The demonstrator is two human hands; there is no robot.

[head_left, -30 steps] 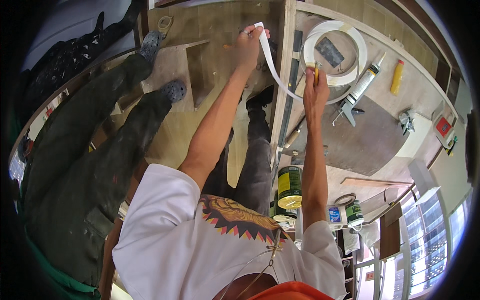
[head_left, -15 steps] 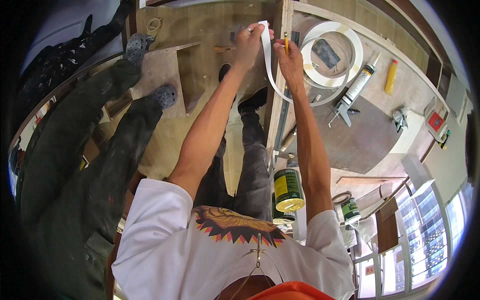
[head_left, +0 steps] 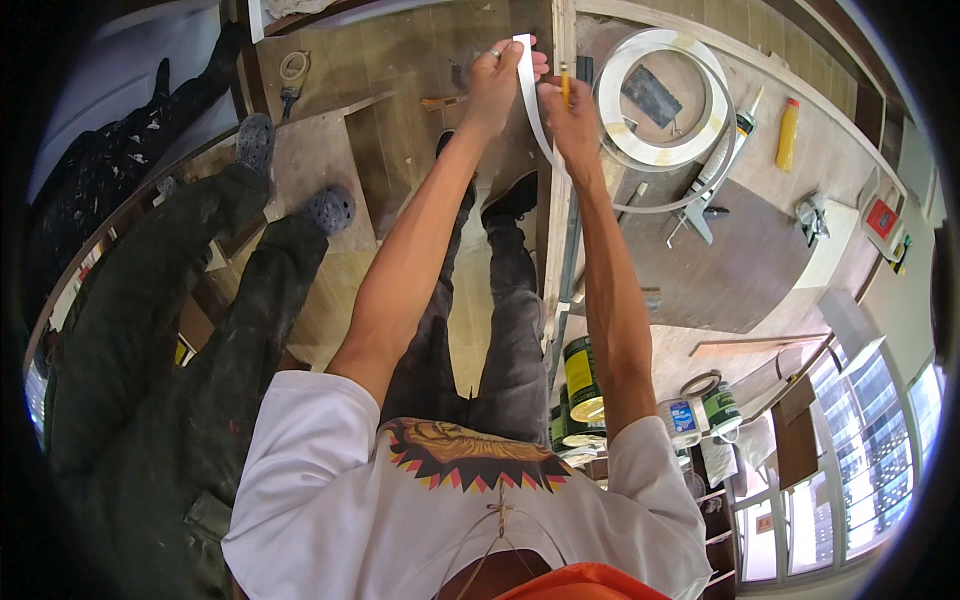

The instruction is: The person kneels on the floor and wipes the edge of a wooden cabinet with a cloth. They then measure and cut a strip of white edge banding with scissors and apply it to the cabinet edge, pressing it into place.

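My left hand (head_left: 494, 90) is closed on the end of a white edging strip (head_left: 529, 92), pinching it with the thumb while some fingertips show behind it. From there the strip hangs in a curve toward my right wrist and runs on to a large white roll (head_left: 609, 98) lying on the board to the right. A yellow pencil (head_left: 565, 88) stands upright in the closed fingers of my right hand (head_left: 573, 132), just right of the strip. Whether that hand also touches the strip, I cannot tell.
Right of the roll lie a caulking gun (head_left: 718, 165), a yellow bottle (head_left: 788, 135) and a dark flat plate (head_left: 651, 97). Green cans (head_left: 582, 380) stand beside my right forearm. At left, another person's legs (head_left: 270, 270) stand near a wooden panel (head_left: 330, 165); a brush (head_left: 290, 95) lies beyond.
My right hand with the pencil has come left, closer to the strip. My left hand keeps its hold on the strip's end. The view has shifted slightly.
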